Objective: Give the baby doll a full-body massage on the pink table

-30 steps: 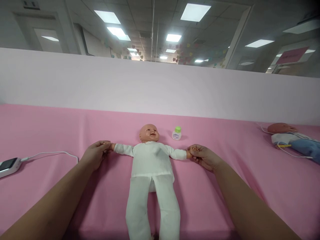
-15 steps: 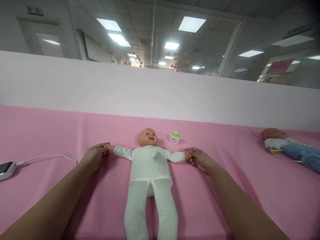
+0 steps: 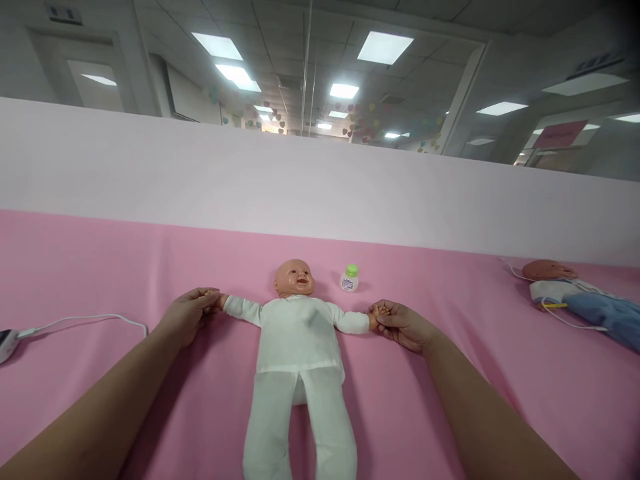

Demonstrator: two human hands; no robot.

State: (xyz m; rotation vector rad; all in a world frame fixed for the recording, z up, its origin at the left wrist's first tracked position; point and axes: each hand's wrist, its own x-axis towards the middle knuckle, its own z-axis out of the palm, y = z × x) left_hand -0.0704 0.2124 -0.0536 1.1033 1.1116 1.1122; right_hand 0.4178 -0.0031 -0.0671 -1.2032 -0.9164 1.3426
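Observation:
A baby doll [image 3: 298, 333] in white clothes lies face up on the pink-covered table [image 3: 100, 267], arms stretched out to both sides. My left hand [image 3: 186, 315] is closed around the doll's hand on the left. My right hand [image 3: 404, 325] is closed around the doll's other hand on the right. A small white bottle with a green cap [image 3: 349, 279] stands just right of the doll's head.
A second doll [image 3: 575, 293] in white and blue lies at the far right with a white cable over it. A white device [image 3: 6, 343] with a white cable [image 3: 90, 320] sits at the left edge. A pale partition wall [image 3: 320, 180] runs behind the table.
The view has shifted slightly, so the device at the left has slid toward the frame edge. Both hands keep hold of the doll's hands, arms still spread.

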